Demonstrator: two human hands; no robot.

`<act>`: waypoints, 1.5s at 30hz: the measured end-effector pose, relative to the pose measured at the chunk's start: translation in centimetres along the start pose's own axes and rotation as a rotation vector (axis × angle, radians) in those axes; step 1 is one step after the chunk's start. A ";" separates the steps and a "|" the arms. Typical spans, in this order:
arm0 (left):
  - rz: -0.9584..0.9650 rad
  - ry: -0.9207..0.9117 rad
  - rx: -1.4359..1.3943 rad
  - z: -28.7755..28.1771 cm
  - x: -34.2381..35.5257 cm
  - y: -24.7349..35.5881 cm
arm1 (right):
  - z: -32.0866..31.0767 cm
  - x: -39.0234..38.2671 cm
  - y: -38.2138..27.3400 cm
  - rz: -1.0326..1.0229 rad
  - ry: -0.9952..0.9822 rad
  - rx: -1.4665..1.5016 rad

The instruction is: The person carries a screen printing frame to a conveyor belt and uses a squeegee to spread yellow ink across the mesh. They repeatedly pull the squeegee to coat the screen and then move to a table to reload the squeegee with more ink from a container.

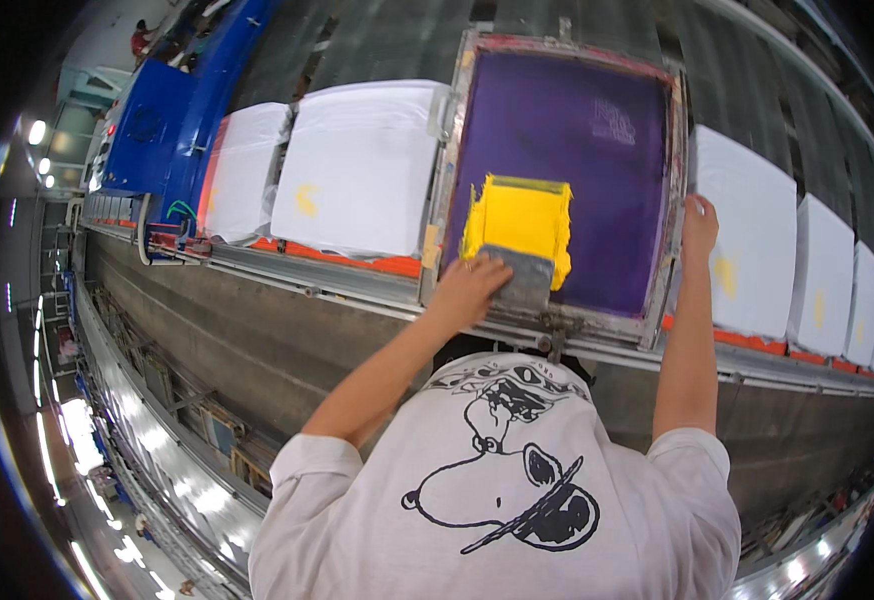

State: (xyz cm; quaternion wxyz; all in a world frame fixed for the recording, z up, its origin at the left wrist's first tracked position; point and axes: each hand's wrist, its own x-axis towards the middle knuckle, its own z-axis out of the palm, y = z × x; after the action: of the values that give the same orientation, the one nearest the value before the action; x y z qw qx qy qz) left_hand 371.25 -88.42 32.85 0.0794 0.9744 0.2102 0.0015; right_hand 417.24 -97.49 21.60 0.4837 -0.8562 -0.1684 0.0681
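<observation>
A screen printing frame with purple mesh lies across the long table in front of me. Yellow ink forms a thick, rough-edged patch on the mesh. At its near end is a grey squeegee, tilted, with my left hand closed around its left part. Along the frame's right side my right hand is closed, its fingers curled at the rim; part of its grip is hidden. A second dark-edged strip borders the far end of the ink.
White fabric panels with small yellow prints line the table on both sides, including a panel beside my right hand. A blue machine stands at the left. A metal rail edges the table, with a grey walkway below.
</observation>
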 end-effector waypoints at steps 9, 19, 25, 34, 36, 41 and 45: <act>-0.176 -0.092 -0.294 -6.6 -1.7 -0.4 | -1.7 1.4 -3.0 -0.006 0.069 0.392; -0.784 0.702 -0.758 -0.9 -8.4 -15.9 | -4.9 -10.2 -10.8 0.021 0.209 0.352; -0.663 0.204 -1.652 -0.8 -8.5 -25.2 | -3.7 -24.0 -13.9 0.285 0.146 -0.065; -0.376 -0.116 -1.984 -11.1 -10.3 -28.4 | -9.0 -42.4 -15.0 0.279 0.635 0.075; -0.278 -0.140 -2.003 -11.0 -10.2 -28.9 | -10.7 -45.5 -15.9 0.257 0.720 0.101; -0.280 -0.191 -1.907 -13.4 -11.4 -30.9 | -12.5 -50.6 -22.0 0.279 0.655 0.123; -0.222 -0.223 -1.954 -15.4 -11.5 -31.5 | -15.5 -53.7 -25.2 0.212 0.665 -0.032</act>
State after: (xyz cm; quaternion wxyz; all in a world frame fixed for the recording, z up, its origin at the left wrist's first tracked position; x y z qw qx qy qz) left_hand 347.26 -62.45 43.47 0.8676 0.4499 0.1979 0.0753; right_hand 365.81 -117.07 48.67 0.4887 -0.8518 0.0872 -0.1672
